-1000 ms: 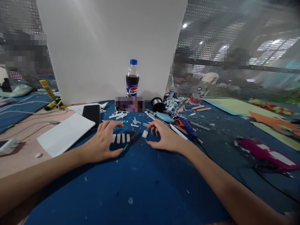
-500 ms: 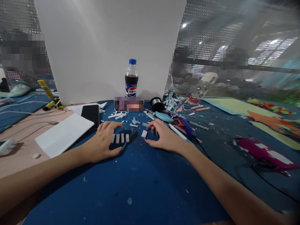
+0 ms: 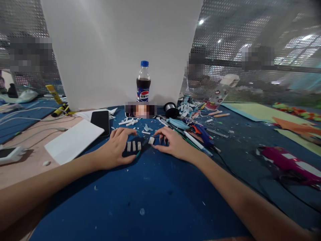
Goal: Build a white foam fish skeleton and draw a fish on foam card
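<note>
Three short pale strips (image 3: 134, 146) lie side by side in a row on the blue table mat (image 3: 140, 187). My left hand (image 3: 116, 147) rests at the left of this row, its thumb on the near side and its fingers on the far side, apart and gripping nothing. To the right of the row, a small white block (image 3: 151, 140) sits between the thumb and index fingertips of my right hand (image 3: 172, 142). The other fingers of that hand are curled behind. A narrow gap separates the block from the closest strip.
Behind the hands stand a cola bottle (image 3: 143, 82), a propped phone (image 3: 140, 110) and a wire spool (image 3: 171, 109). At right lie a blue glue gun (image 3: 203, 134), white scraps (image 3: 188, 108) and a magenta tool (image 3: 288, 162). White paper (image 3: 75, 142) and a dark phone (image 3: 100, 123) lie left.
My right hand has brought the white block left, closer to the row. My left hand has shifted slightly right and now hides the leftmost strip. The camera view has turned a little left.
</note>
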A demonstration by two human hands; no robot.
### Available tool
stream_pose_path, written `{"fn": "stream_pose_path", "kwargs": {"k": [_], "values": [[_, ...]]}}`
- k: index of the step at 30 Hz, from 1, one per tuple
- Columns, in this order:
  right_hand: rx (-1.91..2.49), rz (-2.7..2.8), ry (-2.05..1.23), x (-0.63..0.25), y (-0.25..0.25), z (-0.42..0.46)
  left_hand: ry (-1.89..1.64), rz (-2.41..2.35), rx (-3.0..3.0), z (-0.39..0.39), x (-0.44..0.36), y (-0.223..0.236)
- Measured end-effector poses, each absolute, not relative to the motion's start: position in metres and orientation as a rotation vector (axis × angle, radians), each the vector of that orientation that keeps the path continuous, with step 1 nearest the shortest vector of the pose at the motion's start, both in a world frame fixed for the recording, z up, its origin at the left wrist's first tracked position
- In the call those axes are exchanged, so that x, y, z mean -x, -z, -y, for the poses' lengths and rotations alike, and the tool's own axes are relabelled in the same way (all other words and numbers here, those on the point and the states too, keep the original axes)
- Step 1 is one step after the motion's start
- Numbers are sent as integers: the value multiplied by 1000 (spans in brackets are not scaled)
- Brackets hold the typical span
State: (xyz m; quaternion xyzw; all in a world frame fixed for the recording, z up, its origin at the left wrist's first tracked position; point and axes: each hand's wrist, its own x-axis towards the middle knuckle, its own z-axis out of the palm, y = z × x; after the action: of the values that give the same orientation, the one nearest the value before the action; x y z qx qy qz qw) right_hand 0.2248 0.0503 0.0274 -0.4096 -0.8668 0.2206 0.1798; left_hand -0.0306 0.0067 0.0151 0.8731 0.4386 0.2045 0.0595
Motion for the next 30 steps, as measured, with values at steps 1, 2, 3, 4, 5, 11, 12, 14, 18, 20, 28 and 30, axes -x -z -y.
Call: {"fn": "stream_pose_path", "kwargs": {"k": [1, 2, 3, 4, 5, 11, 12, 14, 18, 20, 28, 30], "values": [[1151, 2444, -636, -224, -27, -50, -606, -1314, -2642, -7, 30, -16], [1142, 2438, -645, -223, -27, -50, -595, -1305, -2640, -7, 29, -17], [1132, 2436, -652, -222, -26, -49, -592, -1302, -2639, -7, 29, -17], [1122, 2435, -655, -221, -26, -49, -597, -1305, -2638, -7, 29, -17], [1114, 2436, -657, -220, -26, -48, -604, -1308, -2637, -7, 30, -17], [1085, 2447, -701, -219, -24, -47, -655, -1318, -2598, -9, 33, -10], [1082, 2444, -707, -219, -23, -47, -671, -1320, -2594, -9, 33, -9], [1075, 2442, -708, -219, -22, -47, -694, -1317, -2585, -9, 33, -8], [1077, 2439, -712, -218, -21, -48, -700, -1308, -2553, -9, 34, -7], [1080, 2436, -721, -218, -21, -48, -703, -1301, -2550, -10, 34, -7], [1073, 2434, -740, -217, -21, -47, -732, -1275, -2568, -8, 35, -8], [1059, 2434, -736, -217, -21, -47, -730, -1270, -2568, -9, 35, -7]]}}
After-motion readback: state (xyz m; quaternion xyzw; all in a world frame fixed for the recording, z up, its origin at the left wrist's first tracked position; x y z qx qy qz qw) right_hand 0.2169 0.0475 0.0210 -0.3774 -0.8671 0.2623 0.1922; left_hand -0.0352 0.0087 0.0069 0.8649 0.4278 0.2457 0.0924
